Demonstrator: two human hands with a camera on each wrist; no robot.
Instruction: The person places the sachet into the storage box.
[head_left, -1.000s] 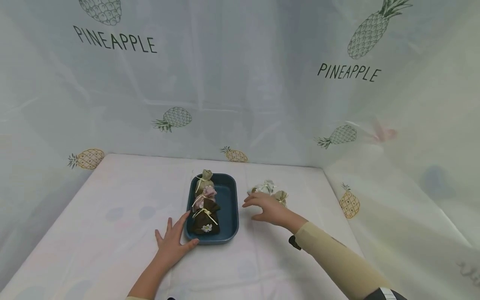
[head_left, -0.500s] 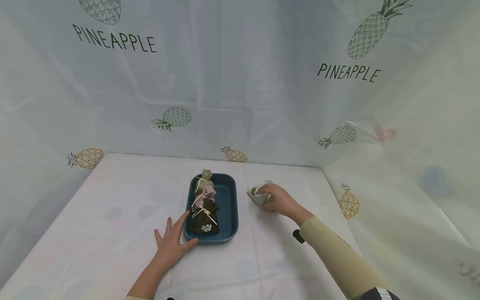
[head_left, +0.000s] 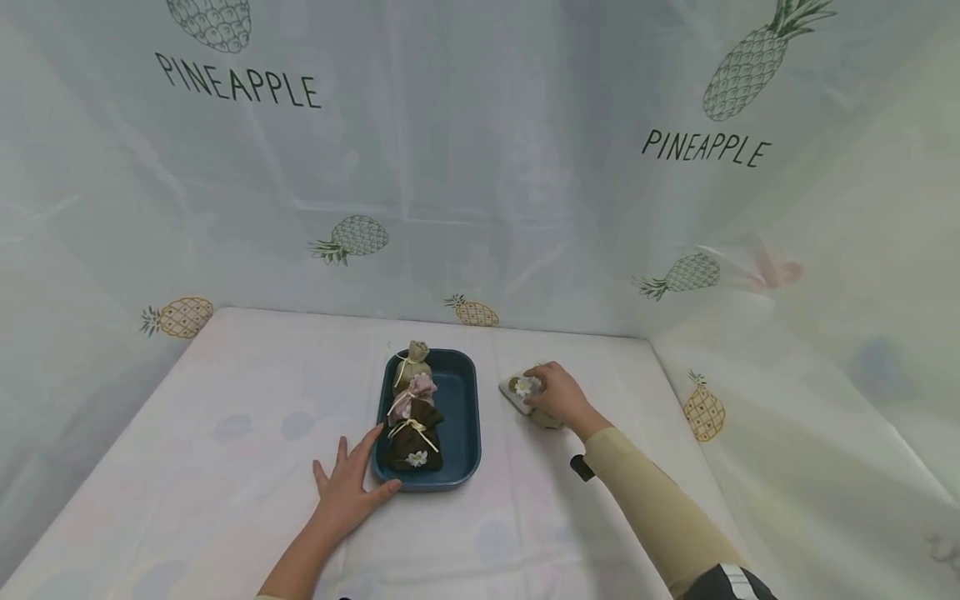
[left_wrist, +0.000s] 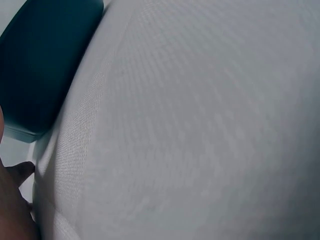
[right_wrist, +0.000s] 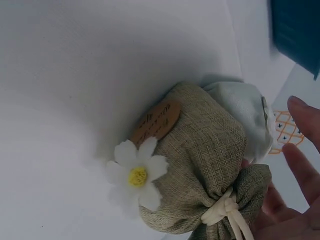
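Observation:
My left hand [head_left: 348, 487] rests with spread fingers at the near left side of a blue tray [head_left: 467, 417]. Inside the tray, a brown drawstring sachet [head_left: 411, 442] with a white flower lies nearest, then a pink sachet [head_left: 408, 398], then a beige one [head_left: 414, 367]. My right hand [head_left: 558, 397] is over two sachets to the tray's right. A white sachet [right_wrist: 240, 112] lies behind a tan sachet [right_wrist: 200, 145] bearing a daisy, an oval tag and a cream bow. The right fingers [right_wrist: 305, 167] are spaced around the white sachet's top; one finger is partly hidden behind the tan sachet.
A pale patterned cloth [head_left: 247, 492] covers the table. Pineapple-printed sheeting [head_left: 465, 208] hangs behind and along the sides. In the left wrist view, the tray's outer wall [left_wrist: 45, 60] is at upper left.
My right hand came down onto the sachets on the right and shifted to the white one's upper part. My left hand stays at the tray, which keeps its place.

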